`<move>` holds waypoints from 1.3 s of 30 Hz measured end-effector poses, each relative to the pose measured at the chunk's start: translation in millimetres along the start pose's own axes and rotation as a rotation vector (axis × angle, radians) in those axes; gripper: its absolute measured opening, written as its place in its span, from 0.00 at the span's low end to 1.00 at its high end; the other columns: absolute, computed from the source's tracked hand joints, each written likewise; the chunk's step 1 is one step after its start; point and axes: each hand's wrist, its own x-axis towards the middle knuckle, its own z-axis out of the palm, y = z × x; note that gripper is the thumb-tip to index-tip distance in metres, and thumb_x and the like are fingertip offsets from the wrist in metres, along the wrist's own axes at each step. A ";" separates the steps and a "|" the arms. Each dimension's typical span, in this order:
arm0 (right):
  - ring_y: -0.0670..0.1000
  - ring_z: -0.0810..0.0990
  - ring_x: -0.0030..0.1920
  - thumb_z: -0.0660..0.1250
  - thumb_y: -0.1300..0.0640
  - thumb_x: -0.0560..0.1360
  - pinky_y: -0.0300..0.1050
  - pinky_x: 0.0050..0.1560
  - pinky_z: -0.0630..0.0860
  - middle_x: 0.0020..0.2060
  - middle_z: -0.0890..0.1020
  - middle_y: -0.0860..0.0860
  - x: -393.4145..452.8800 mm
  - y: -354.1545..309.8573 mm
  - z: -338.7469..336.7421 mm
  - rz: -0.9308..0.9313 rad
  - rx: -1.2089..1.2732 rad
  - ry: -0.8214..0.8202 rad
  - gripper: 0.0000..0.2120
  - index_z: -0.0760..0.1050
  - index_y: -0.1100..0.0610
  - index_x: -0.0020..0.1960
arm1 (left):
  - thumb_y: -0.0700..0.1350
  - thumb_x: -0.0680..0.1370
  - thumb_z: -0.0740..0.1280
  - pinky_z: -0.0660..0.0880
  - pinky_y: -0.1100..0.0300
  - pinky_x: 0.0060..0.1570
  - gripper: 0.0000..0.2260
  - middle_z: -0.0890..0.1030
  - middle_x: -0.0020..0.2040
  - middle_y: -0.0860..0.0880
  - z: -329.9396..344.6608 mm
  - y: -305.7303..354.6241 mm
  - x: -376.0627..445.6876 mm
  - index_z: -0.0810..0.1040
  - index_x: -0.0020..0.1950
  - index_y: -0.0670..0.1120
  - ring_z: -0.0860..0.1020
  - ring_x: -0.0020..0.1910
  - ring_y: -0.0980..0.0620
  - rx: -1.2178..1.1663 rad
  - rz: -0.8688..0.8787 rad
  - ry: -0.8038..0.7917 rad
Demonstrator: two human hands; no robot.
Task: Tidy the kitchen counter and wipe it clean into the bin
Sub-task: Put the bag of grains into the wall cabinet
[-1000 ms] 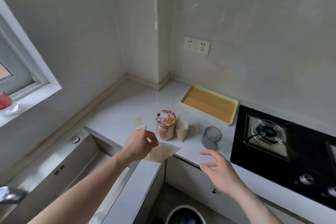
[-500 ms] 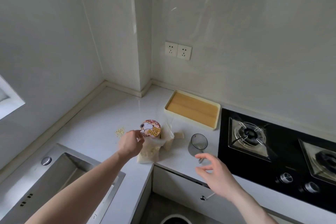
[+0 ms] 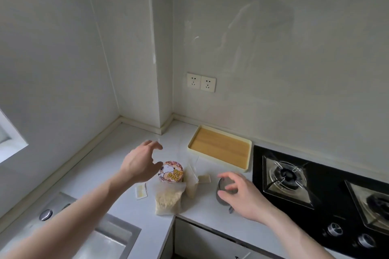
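A: What writing was legible?

B: Only the lid of the round tub (image 3: pixel 171 172) at centre frame. It showed a cartoon dog and the word "DOG" in yellow letters; smaller print above it could not be read. No other labels were legible.

A: State the left hand's pose.

B: The left hand (image 3: pixel 140 165) was raised over the counter (image 3: pixel 117 166), just left of the tub, palm down. Its fingers were spread and curved, grasping nothing; the thumb tip lay close to the lid's left edge, contact not determinable.

A: And the right hand?

B: The right hand (image 3: pixel 240 194) hovered at lower centre-right, over the grey cup (image 3: pixel 223 192). Its fingers were curled loosely apart, not closed on the cup; contact could not be confirmed.

A: Location of the other items?

B: A clear bag of pale grains (image 3: pixel 168 198) lay against the tub's front, at the counter's edge. A second, upright bag (image 3: pixel 192 183) stood just right of the tub. A small packet (image 3: pixel 141 191) lay left of the grain bag. The tray (image 3: pixel 248 166) sat toward the wall, beside the black hob (image 3: pixel 322 200) at right. The sink (image 3: pixel 117 235) occupied the lower left.
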 end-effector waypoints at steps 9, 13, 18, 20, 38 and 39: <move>0.37 0.76 0.60 0.71 0.49 0.76 0.45 0.60 0.78 0.62 0.74 0.34 25.0 -141.7 -137.1 -0.434 -0.086 0.326 0.16 0.74 0.40 0.63 | 0.54 0.73 0.73 0.79 0.55 0.50 0.19 0.75 0.61 0.59 -228.2 101.9 35.3 0.75 0.63 0.60 0.80 0.51 0.59 -0.051 0.398 0.401; 0.39 0.76 0.60 0.72 0.54 0.76 0.41 0.58 0.77 0.60 0.76 0.38 16.0 -215.7 -194.0 -0.631 -0.133 0.494 0.17 0.76 0.44 0.62 | 0.54 0.73 0.73 0.78 0.54 0.53 0.20 0.75 0.60 0.58 -301.1 137.0 56.0 0.75 0.63 0.59 0.80 0.49 0.58 0.020 0.462 0.558; 0.41 0.73 0.65 0.73 0.56 0.75 0.31 0.64 0.66 0.64 0.74 0.43 10.4 -278.9 -254.6 -0.797 -0.331 0.708 0.20 0.75 0.49 0.66 | 0.54 0.73 0.72 0.78 0.51 0.52 0.25 0.73 0.62 0.57 -380.1 163.2 90.7 0.69 0.68 0.58 0.80 0.49 0.52 0.142 0.456 0.700; 0.45 0.70 0.70 0.72 0.56 0.75 0.34 0.69 0.63 0.68 0.72 0.45 13.1 -293.0 -276.2 -0.798 -0.425 0.800 0.22 0.74 0.50 0.68 | 0.53 0.73 0.71 0.78 0.48 0.53 0.26 0.72 0.64 0.55 -408.9 170.2 104.7 0.67 0.70 0.58 0.80 0.52 0.49 0.178 0.424 0.762; 0.56 0.30 0.79 0.64 0.48 0.78 0.58 0.79 0.37 0.80 0.32 0.51 56.8 -297.8 -342.1 -0.394 -0.938 1.040 0.42 0.41 0.48 0.82 | 0.47 0.71 0.70 0.73 0.49 0.48 0.22 0.66 0.63 0.44 -506.0 200.7 163.3 0.70 0.64 0.47 0.76 0.52 0.38 0.275 0.159 0.898; 0.57 0.28 0.78 0.63 0.45 0.77 0.59 0.79 0.36 0.79 0.30 0.52 59.1 -295.6 -339.7 -0.369 -0.971 1.034 0.44 0.37 0.48 0.82 | 0.47 0.71 0.70 0.73 0.48 0.48 0.21 0.66 0.62 0.44 -507.6 201.5 163.9 0.70 0.62 0.47 0.76 0.52 0.38 0.277 0.153 0.905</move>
